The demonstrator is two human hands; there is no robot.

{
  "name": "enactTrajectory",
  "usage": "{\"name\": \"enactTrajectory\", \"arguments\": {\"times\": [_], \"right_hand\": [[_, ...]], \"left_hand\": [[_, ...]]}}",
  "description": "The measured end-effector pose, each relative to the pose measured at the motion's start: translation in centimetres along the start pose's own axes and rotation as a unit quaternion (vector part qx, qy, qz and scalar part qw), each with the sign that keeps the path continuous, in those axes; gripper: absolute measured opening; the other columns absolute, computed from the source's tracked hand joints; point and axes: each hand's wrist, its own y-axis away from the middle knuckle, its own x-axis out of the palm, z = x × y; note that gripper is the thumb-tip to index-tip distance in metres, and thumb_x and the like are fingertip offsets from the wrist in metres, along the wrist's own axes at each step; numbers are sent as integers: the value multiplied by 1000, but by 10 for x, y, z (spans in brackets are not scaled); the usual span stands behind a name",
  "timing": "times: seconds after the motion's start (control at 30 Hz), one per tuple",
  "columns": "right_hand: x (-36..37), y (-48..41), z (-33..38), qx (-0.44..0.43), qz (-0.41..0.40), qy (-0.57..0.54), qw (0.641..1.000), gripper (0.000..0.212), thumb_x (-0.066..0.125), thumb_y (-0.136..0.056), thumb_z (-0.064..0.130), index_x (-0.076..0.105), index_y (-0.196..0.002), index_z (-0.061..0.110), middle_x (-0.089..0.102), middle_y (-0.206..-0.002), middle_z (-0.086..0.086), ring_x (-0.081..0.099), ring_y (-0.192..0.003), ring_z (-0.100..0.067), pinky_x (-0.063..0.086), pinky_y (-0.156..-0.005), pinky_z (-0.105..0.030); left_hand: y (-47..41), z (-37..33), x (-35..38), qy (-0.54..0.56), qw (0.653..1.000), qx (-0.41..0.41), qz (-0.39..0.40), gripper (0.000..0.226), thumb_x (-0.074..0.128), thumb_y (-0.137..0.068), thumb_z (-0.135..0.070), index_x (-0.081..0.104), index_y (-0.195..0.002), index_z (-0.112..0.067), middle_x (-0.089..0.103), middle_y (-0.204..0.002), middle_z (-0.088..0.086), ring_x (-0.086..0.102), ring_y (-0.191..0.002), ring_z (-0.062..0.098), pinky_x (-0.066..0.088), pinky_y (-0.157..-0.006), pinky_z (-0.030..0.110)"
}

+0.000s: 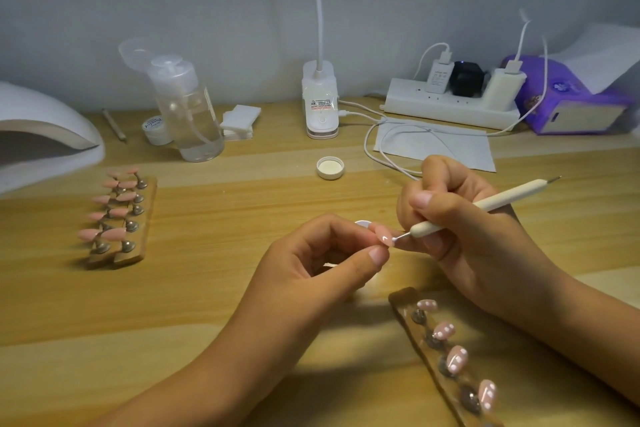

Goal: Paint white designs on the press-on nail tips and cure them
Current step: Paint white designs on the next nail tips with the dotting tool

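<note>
Head view, nearest me: a strip (402, 297) at lower right carries four pink tips (456, 359), already dotted white. Just beyond it the hands are together over the table (207, 288). The left hand (311, 263) pinches one tip (383, 235) between thumb and fingers. The right hand (464, 236) grips a pen (485, 205) like a pencil, its metal point touching that tip, which shows one white mark. Further off, a white cap (330, 167) lies open side up. To the left, two more strips (151, 201) hold about ten plain tips (114, 233), none painted that I can see. The lamp (45, 107) sits at far left, with nothing visible in its mouth. I judge the painting roughly a third done. The plain set remains and, as far as I can tell, so does the curing.
</note>
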Motion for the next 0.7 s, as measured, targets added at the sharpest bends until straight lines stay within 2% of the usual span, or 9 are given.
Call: {"name": "enactTrajectory", "arguments": {"times": [0.17, 0.3, 0.7], "right_hand": [[1, 0, 0, -4, 1, 0, 1000, 20, 62, -72, 16, 49, -58, 22, 48, -52, 6, 41, -48, -7, 45, -52, -17], [0, 0, 0, 2, -1, -11, 1000, 19, 62, -72, 16, 49, -59, 21, 49, -53, 5, 42, -49, -7, 49, -55, -20], [0, 0, -1, 4, 3, -5, 1000, 20, 62, -72, 16, 49, -58, 20, 48, -53, 5, 41, -49, -8, 47, -54, -18]], "left_hand": [[0, 0, 0, -1, 1000, 2, 0, 2, 69, -77, -19, 70, -76, -18, 66, -68, -15, 56, -65, -2, 43, -61, 9], [0, 0, 0, -3, 1000, 3, -1, 2, 69, -77, -19, 70, -76, -17, 66, -69, -15, 56, -64, -2, 43, -61, 9], [0, 1, 0, -1, 1000, -1, -3, 1, 70, -76, -19, 71, -76, -19, 70, -76, -13, 57, -65, -1, 44, -62, 11]]}}
